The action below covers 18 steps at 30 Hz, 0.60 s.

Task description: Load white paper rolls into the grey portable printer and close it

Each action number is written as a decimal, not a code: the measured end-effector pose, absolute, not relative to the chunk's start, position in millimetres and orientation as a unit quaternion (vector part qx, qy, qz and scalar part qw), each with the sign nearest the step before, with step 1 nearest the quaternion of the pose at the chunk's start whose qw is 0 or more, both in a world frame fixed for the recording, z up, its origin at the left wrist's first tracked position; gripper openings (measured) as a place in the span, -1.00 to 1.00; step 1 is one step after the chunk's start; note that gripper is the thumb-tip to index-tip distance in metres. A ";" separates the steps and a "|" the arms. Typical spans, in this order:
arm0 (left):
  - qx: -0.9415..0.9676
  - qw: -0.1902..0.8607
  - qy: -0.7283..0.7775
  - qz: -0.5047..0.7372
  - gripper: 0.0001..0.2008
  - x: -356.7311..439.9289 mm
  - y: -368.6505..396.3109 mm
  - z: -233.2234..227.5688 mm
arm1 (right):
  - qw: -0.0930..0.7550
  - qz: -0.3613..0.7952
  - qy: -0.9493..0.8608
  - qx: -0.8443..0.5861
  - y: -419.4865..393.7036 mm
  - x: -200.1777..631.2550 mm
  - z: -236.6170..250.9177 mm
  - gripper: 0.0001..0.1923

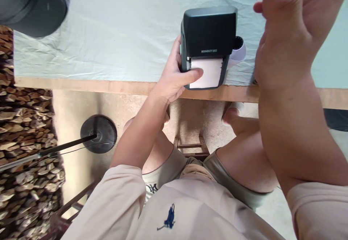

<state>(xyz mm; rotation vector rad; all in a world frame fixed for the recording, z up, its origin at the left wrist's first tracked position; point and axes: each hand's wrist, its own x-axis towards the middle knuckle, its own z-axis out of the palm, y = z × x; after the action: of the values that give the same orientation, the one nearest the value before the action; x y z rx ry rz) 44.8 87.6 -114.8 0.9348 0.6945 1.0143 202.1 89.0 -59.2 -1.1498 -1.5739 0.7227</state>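
My left hand is closed around the left side of a black label printer marked NIIMBOT. Its thumb lies across the white label paper at the printer's lower front. The printer is at the front edge of the cloth-covered table. On its right side shows a roll of white paper with a dark core. My right hand is raised close to the camera, to the right of the printer and apart from it. The upper frame edge cuts off most of its fingers, so its grip is hidden.
A pale blue-green cloth covers the table, with a bare wooden edge in front. A dark rounded object stands at the upper left. Below are a round black base with a pole and stacked firewood.
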 end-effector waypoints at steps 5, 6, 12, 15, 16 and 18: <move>0.392 0.748 0.265 0.465 -0.67 43.4 87.2 -109.0 | 0.502 0.246 -0.665 -0.495 86.8 202.2 -60.2 -0.60; 0.383 0.755 0.258 0.466 -0.72 42.9 86.6 -107.0 | 0.462 0.258 -0.675 -0.514 83.5 200.6 -58.2 -0.57; 0.322 0.744 0.354 0.466 -0.73 37.5 79.9 -108.8 | 0.287 0.288 -0.719 -0.564 61.4 187.2 -49.8 -0.41; 0.298 0.729 0.400 0.469 -0.72 33.5 79.0 -116.7 | 0.294 0.274 -0.723 -0.563 60.1 186.7 -52.2 -0.40; 0.299 0.731 0.389 0.473 -0.72 32.7 79.0 -118.4 | 0.294 0.271 -0.726 -0.560 60.7 187.2 -52.8 -0.40; 0.302 0.741 0.360 0.480 -0.72 33.1 79.1 -119.1 | 0.300 0.253 -0.733 -0.556 62.1 187.9 -53.4 -0.40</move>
<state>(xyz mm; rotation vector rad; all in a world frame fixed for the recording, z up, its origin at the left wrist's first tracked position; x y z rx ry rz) 33.1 79.1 -119.1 0.6626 0.7902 1.0517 187.9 62.1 -53.4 -1.4751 -1.9461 0.6711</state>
